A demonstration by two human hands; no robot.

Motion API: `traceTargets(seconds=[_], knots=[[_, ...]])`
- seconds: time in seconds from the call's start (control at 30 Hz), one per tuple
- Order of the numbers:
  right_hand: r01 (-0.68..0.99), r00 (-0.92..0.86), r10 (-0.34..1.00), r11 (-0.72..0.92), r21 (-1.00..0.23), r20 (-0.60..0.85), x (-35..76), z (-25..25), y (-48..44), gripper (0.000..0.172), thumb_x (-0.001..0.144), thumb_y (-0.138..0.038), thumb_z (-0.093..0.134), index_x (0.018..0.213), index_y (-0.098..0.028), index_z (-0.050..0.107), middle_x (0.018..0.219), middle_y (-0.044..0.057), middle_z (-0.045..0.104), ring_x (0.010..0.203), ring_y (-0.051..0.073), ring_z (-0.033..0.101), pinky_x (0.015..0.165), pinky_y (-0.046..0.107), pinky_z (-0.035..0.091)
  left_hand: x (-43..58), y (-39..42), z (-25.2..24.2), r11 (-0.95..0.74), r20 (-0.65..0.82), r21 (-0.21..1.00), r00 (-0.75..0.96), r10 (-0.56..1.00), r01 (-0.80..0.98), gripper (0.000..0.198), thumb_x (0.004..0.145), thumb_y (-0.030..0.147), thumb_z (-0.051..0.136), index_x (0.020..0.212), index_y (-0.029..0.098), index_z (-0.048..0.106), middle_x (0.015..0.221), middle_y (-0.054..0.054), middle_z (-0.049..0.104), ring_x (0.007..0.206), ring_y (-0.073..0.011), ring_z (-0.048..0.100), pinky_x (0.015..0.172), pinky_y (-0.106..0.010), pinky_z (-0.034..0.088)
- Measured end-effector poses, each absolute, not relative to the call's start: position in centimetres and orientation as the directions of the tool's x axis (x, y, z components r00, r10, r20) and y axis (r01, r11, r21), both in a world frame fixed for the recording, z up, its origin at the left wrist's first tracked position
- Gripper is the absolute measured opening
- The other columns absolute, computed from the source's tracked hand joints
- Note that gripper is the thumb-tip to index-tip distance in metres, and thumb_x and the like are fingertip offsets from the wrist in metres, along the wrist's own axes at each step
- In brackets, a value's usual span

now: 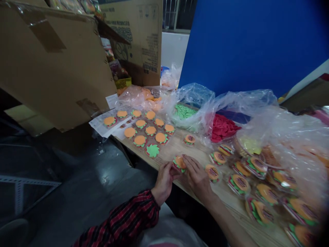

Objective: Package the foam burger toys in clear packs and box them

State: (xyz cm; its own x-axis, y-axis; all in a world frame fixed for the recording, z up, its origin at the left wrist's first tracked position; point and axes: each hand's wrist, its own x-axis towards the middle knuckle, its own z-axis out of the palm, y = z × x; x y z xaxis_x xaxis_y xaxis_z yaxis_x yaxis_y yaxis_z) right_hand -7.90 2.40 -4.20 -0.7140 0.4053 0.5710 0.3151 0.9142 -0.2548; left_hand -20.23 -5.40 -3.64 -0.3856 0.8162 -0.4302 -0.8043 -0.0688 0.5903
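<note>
Between my hands, at the table's front edge, is a toy hamburger (179, 162) with an orange bun top and green and red layers. My left hand (166, 178) grips its left side, fingers bent around the edge. My right hand (197, 174) closes on it from the right, with fingertips over the bun. Just left of it lies a piece topped with a green lettuce layer (153, 150). Beyond that, several orange-topped burgers (150, 130) sit in rows in clear plastic. A burger with a printed label (189, 139) lies beyond my right hand.
Many labelled burgers in clear packs (238, 184) crowd the table's right side. Clear bags hold green pieces (184, 111), red pieces (223, 127) and orange pieces (151, 96) at the back. A large cardboard box (56, 65) stands left; a blue panel (252, 44) rises behind.
</note>
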Motion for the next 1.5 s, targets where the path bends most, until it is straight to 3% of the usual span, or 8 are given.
traceTargets(seconds=[0.13,0.33,0.57,0.67,0.77,1.0,1.17,1.5], knots=[[0.344,-0.749,0.339,0.933,-0.104,0.569,-6.6,-4.8,1.8,0.053,0.088,-0.010,0.036,0.140,-0.018,0.031,0.128,0.012,0.055,0.121,0.024,0.048,0.093,0.041,0.048,-19.0,-4.9,-3.1,-0.024,-0.435,0.592,-0.344,0.833,-0.806,0.043,0.064,0.054,0.066,0.058,0.014,0.052,0.054,0.000,0.057,0.055,-0.0126,0.057,0.062,-0.028,0.049],[0.365,-0.773,0.315,0.931,-0.020,0.550,-5.7,-5.7,0.3,0.052,0.084,-0.003,0.038,0.135,-0.012,0.040,0.127,0.015,0.055,0.123,0.027,0.045,0.091,0.041,0.049,-18.3,-4.0,-3.8,0.130,-0.508,0.718,-0.387,0.770,-0.684,0.042,0.048,0.039,0.080,0.055,0.016,0.045,0.049,0.003,0.053,0.047,-0.0104,0.051,0.046,-0.023,0.043],[0.315,-0.642,0.542,0.831,-0.458,0.542,-5.2,-5.0,0.1,0.045,0.082,-0.013,0.049,0.126,-0.019,0.049,0.122,0.012,0.058,0.117,0.025,0.051,0.095,0.046,0.045,-19.1,-3.9,-5.0,0.137,-0.466,0.777,-0.417,0.780,-0.614,0.033,0.050,0.033,0.076,0.054,0.015,0.049,0.046,0.004,0.051,0.044,-0.0101,0.048,0.044,-0.023,0.041],[0.330,-0.403,0.827,0.530,-0.781,0.391,-5.5,-4.6,1.2,0.037,0.083,-0.028,0.056,0.118,-0.019,0.053,0.121,0.015,0.057,0.111,0.027,0.055,0.088,0.047,0.049,-19.3,-4.7,-4.5,0.101,-0.395,0.799,-0.392,0.831,-0.593,0.028,0.054,0.031,0.075,0.062,0.013,0.056,0.057,0.001,0.058,0.052,-0.0108,0.053,0.051,-0.022,0.042],[0.128,-0.449,0.888,0.174,-0.976,0.099,-6.0,-4.0,1.8,0.040,0.079,-0.040,0.059,0.113,-0.020,0.054,0.111,0.013,0.062,0.100,0.025,0.061,0.080,0.040,0.053,-19.4,-5.6,-3.8,0.059,-0.274,0.826,-0.307,0.911,-0.561,0.025,0.058,0.026,0.074,0.068,0.013,0.056,0.064,0.001,0.059,0.059,-0.0095,0.053,0.056,-0.021,0.042],[-0.013,-0.504,0.862,-0.064,-0.998,-0.049,-5.0,-2.3,0.9,0.035,0.071,-0.037,0.070,0.101,-0.022,0.061,0.092,0.004,0.066,0.086,0.019,0.061,0.077,0.030,0.049,-19.1,-6.1,-2.5,0.196,-0.275,0.844,-0.090,0.957,-0.499,0.055,0.057,0.024,0.078,0.103,0.018,0.050,0.078,0.000,0.062,0.069,-0.0127,0.057,0.063,-0.024,0.045],[-0.061,-0.411,0.903,-0.164,-0.985,-0.125,-4.3,-1.5,0.5,0.024,0.073,-0.043,0.066,0.079,-0.019,0.064,0.074,0.001,0.063,0.070,0.015,0.057,0.064,0.024,0.045,-18.4,-5.4,-1.9,0.200,-0.185,0.911,0.077,0.980,-0.361,0.042,0.060,0.026,0.076,0.097,0.010,0.063,0.086,-0.005,0.063,0.077,-0.0160,0.057,0.070,-0.026,0.044],[-0.114,-0.414,0.883,-0.290,-0.950,-0.220,-3.5,-2.1,-0.3,0.031,0.068,-0.046,0.069,0.064,-0.017,0.060,0.065,0.003,0.063,0.058,0.015,0.055,0.056,0.026,0.045,-16.8,-6.2,-3.5,0.225,-0.225,0.968,0.015,0.974,-0.114,0.047,0.056,0.027,0.077,0.098,0.011,0.062,0.078,-0.002,0.061,0.069,-0.0124,0.052,0.061,-0.021,0.040]])
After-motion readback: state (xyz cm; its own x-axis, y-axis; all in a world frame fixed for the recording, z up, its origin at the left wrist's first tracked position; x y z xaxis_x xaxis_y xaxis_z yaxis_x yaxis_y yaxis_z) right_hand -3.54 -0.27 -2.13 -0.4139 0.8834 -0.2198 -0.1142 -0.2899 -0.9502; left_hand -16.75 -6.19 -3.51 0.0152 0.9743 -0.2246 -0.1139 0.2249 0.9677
